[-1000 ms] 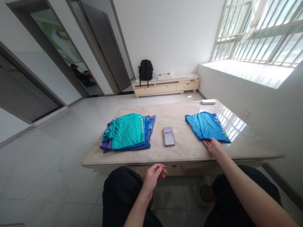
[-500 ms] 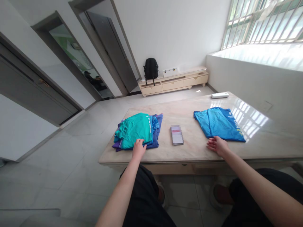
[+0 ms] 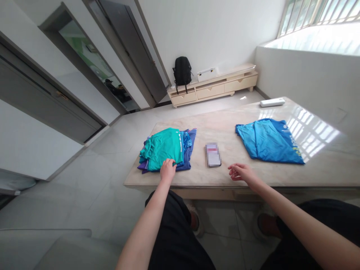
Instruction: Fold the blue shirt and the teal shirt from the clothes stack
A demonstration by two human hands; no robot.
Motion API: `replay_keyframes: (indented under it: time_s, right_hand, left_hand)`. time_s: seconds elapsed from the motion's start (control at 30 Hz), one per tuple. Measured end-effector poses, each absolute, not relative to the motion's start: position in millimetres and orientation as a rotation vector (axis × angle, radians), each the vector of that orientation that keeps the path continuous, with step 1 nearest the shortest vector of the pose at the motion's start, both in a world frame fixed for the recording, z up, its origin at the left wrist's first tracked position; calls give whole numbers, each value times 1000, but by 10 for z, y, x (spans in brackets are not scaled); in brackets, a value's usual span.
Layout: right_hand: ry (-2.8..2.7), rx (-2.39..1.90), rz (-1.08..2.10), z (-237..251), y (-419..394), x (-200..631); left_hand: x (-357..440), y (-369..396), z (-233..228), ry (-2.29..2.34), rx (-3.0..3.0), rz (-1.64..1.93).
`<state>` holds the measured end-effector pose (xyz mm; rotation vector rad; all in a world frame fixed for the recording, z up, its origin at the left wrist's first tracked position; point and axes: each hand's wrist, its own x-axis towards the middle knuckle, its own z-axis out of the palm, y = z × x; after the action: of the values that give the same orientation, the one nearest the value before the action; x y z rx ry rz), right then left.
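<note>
Fingers (image 3: 168,162) of the left hand (image 3: 168,171) bend over the near hem of a teal-green, smooth-fabric garment with white lettering (image 3: 164,148); whether they pinch it, I cannot tell. Those of the right hand (image 3: 241,173) are loosely curled and hold nothing.

Location: the teal garment tops a stack of blue and purple folded garments (image 3: 193,144), near the left edge of the pale, marble-patterned table (image 3: 201,177).

Risk, left: the stack's layers are uneven and the fabric looks slippery; pulling the top piece alone could drag those below askew or over the left edge.

Risk, centre: a flat, phone-like rectangle with a dark rim (image 3: 213,154), its face blurred, lies between the hands; trailing cloth or a careless wrist could push it towards the near edge.

Risk, right: a folded bright-blue garment with white and yellow print (image 3: 277,144) could lose its fold if the right hand caught it.

Pose: the left forearm slants forward across the near edge, wrist nearly straight, back of the hand up. The right forearm enters diagonally, its fingertips pointing left; contact with the tabletop cannot be confirmed.
</note>
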<state>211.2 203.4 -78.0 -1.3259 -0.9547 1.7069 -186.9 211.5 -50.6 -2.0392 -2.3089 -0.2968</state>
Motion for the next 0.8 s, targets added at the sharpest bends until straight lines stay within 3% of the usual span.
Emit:
replay_keyframes:
  time_s: [0.27,0.5,0.7,0.8]
  right_hand:
    - [-944,-1371,1659,-756,1999,2266]
    - [-964,-1337,1729,-716,2000,2161]
    - [-977,-1232,1988,-672,1799,1793]
    - [-797,-1079,2228,-615,1635,1527]
  left_hand:
    - [-1849,2331,-489,-2292,-2186,-403]
    - [-1852,2460,-393,-2430,-2068,-799]
    - [-1685,2303,21,-2393,-2030,-1125]
    - [-1399,1984,288,-2458,-2327,-1193]
